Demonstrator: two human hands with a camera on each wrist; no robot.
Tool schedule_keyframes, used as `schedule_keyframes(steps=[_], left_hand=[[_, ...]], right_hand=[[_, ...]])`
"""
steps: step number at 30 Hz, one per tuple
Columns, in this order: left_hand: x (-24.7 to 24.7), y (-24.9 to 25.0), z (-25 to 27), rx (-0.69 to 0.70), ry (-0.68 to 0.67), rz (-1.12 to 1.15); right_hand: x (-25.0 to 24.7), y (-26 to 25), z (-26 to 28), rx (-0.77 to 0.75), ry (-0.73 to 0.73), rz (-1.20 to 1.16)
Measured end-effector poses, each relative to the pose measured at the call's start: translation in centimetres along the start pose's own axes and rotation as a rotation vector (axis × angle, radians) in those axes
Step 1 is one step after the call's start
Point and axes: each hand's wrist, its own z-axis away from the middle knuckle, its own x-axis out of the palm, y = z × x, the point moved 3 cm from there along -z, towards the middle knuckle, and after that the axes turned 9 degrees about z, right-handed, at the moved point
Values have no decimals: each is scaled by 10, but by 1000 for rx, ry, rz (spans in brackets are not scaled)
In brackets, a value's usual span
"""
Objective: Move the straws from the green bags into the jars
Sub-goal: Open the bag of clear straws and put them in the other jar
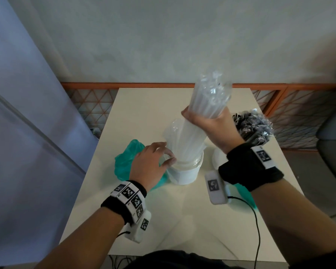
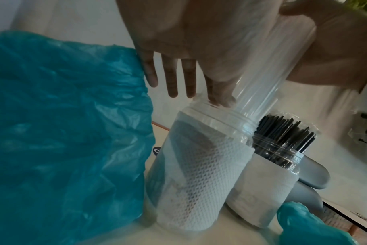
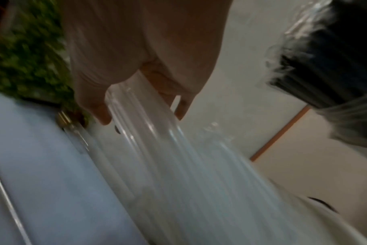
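Note:
A bundle of clear straws [image 1: 208, 105] in clear wrap leans out of the mouth of a jar [image 1: 184, 173] wrapped in white paper towel, mid-table. My right hand [image 1: 208, 125] grips the bundle around its middle, above the jar; the right wrist view shows the fingers curled round the clear straws [image 3: 178, 165]. My left hand [image 1: 159, 158] lies at the jar's rim with straight fingers [image 2: 172, 79], the index touching the rim of the jar [image 2: 199, 165]. A crumpled green bag [image 1: 126, 162] lies left of the jar. A second jar [image 2: 268, 182] behind on the right holds black straws [image 1: 252, 127].
A second green bag [image 1: 246, 193] lies on the table [image 1: 144, 230] near my right wrist. A grey chair [image 1: 334, 142] stands off the table's right side. An orange lattice rail [image 1: 89, 105] runs behind the table, and a pale blue panel [image 1: 17, 133] rises on the left.

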Motion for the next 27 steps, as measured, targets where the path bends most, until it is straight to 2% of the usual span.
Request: schedule_keyframes(steps=[2, 4, 6, 11, 12, 15, 16, 18, 20, 24, 27], left_hand=[[2, -1, 0, -39, -3, 16], [3, -2, 0, -43, 0, 25], [3, -1, 0, -43, -10, 33], [1, -2, 3, -73, -18, 88], [1, -2, 3, -74, -16, 90], [1, -2, 2, -62, -13, 97], [1, -1, 3, -60, -9, 116], [0, 0, 4, -38, 13, 147], [-1, 1, 4, -29, 24, 118], [-1, 3, 5, -89, 16, 114], [-1, 4, 7, -95, 26, 123]], right_hand=[[11, 25, 5, 141, -30, 114], [16, 50, 11, 310, 10, 241], [20, 58, 20, 377, 58, 346], [25, 34, 22, 185, 2, 667], [22, 27, 18, 121, 12, 641], [13, 2, 6, -138, 107, 254], [14, -5, 3, -225, 95, 223], [24, -15, 1, -338, 8, 388], [36, -9, 5, -394, -14, 581], [47, 35, 29, -371, 136, 731], [56, 55, 45, -368, 68, 1001]])
